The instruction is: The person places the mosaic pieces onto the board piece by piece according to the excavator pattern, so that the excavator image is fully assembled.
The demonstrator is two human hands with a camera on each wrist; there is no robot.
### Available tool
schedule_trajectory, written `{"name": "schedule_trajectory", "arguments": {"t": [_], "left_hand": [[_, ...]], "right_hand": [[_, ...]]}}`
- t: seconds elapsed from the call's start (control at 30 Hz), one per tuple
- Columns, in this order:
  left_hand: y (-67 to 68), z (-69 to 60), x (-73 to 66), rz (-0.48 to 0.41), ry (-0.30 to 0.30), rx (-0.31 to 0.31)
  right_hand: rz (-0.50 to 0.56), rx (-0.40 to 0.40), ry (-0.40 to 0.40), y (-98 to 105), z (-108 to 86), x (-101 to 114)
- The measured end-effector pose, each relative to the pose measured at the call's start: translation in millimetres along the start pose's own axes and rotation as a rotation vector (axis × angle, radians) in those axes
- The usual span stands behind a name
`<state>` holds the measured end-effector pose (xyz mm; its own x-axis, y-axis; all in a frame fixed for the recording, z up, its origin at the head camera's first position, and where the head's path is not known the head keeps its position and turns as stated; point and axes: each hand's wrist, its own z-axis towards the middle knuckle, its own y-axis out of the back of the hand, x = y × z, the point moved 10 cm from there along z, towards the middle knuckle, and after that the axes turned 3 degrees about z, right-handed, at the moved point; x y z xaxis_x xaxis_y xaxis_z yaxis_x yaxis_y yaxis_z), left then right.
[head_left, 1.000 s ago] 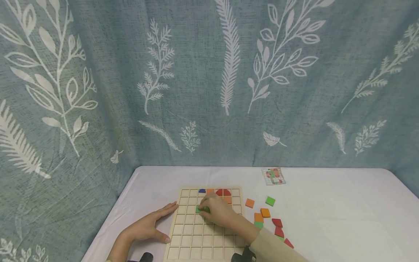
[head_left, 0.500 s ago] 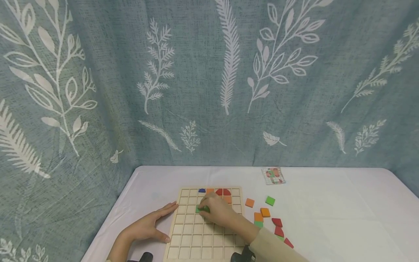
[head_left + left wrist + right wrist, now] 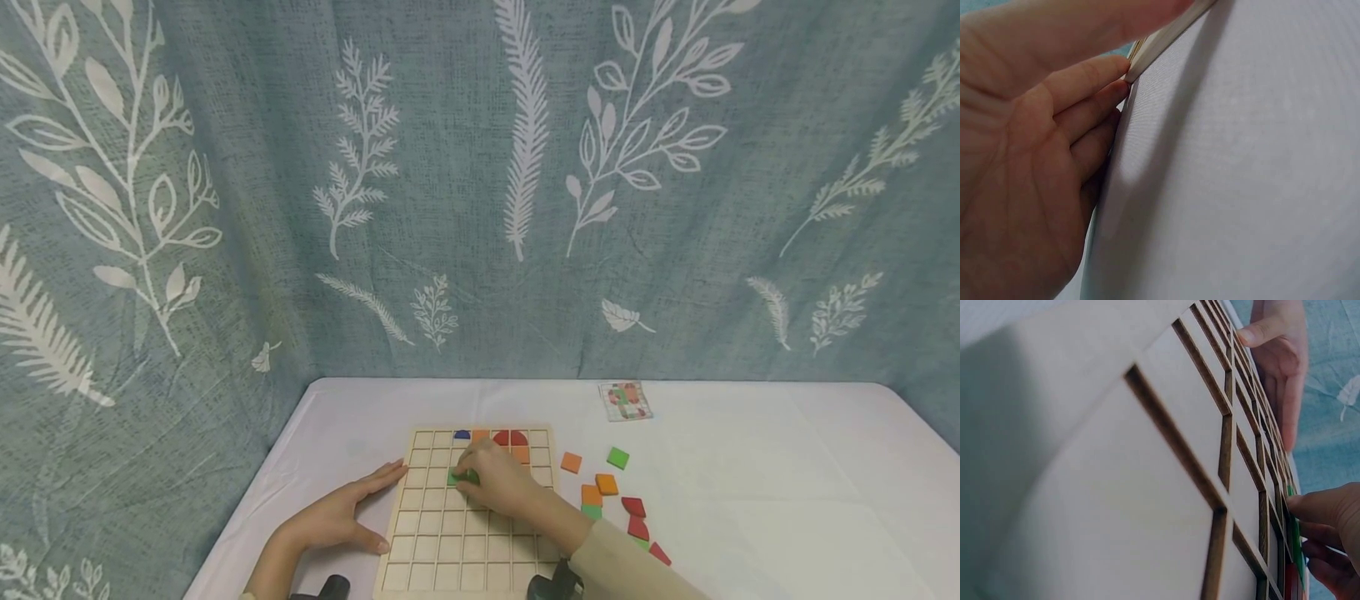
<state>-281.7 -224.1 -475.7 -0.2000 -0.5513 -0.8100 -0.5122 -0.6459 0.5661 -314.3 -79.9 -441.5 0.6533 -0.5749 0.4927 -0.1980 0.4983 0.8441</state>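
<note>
A pale wooden grid board (image 3: 450, 550) lies on the white table. My right hand (image 3: 501, 482) pinches a green piece (image 3: 471, 477) at a cell in the board's upper middle; fingers cover most of it. Just left of it, a bit of green tile (image 3: 452, 478) shows in a cell. In the right wrist view the thumb and fingers meet at the green piece (image 3: 1298, 547). My left hand (image 3: 337, 518) spreads along the board's left side, fingertips and thumb touching its edge (image 3: 1166, 42). A blue half-round piece (image 3: 462, 434), orange square (image 3: 521, 455) and red quarter-round piece (image 3: 519, 437) fill cells near the top.
Right of the board lie loose pieces: an orange square (image 3: 571, 462), a green square (image 3: 618, 457), a red quarter-round piece (image 3: 633, 506) and several others. Farther back is a small pattern card (image 3: 626, 401). A leaf-print curtain (image 3: 480, 325) hangs behind the table.
</note>
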Motion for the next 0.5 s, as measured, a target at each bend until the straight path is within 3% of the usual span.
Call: {"name": "schedule_trajectory", "arguments": {"t": [0.5], "left_hand": [[0.1,-0.1,0.3,0.015,0.011,-0.01]], "right_hand": [[0.013,0.002,-0.022,-0.7,1.4,-3.7]]}}
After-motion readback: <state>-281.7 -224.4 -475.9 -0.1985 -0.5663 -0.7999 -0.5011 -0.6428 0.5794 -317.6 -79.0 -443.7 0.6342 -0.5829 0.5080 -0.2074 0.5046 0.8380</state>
